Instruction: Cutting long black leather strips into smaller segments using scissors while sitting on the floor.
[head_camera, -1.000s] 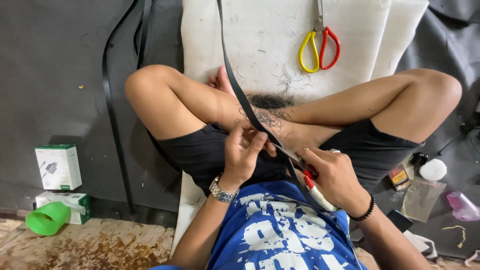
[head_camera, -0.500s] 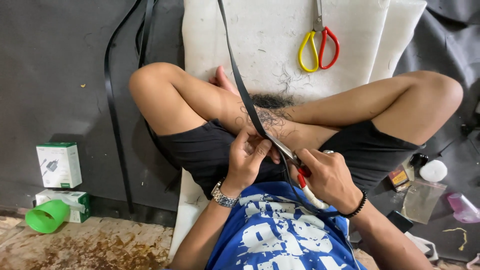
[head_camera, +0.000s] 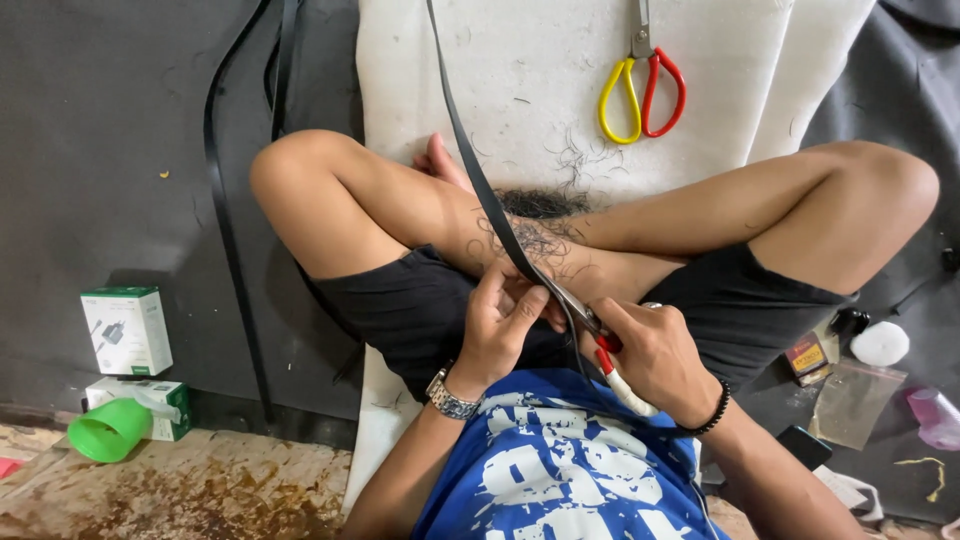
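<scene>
White mat (head_camera: 520, 70); hands (head_camera: 500, 325) pinch strap (head_camera: 470, 150) mid-lap.

floor: dark grey mat (head_camera: 110, 150) | centre: white foam pad (head_camera: 540, 90) | near edge: worn brown floor (head_camera: 200, 490)

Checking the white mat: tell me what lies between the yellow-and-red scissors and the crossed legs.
Head view: only loose black hair clippings on the white foam mat.

White foam pad (head_camera: 520, 60) with yellow-red scissors (head_camera: 642, 90), on dark floor mat (head_camera: 100, 150).
</scene>
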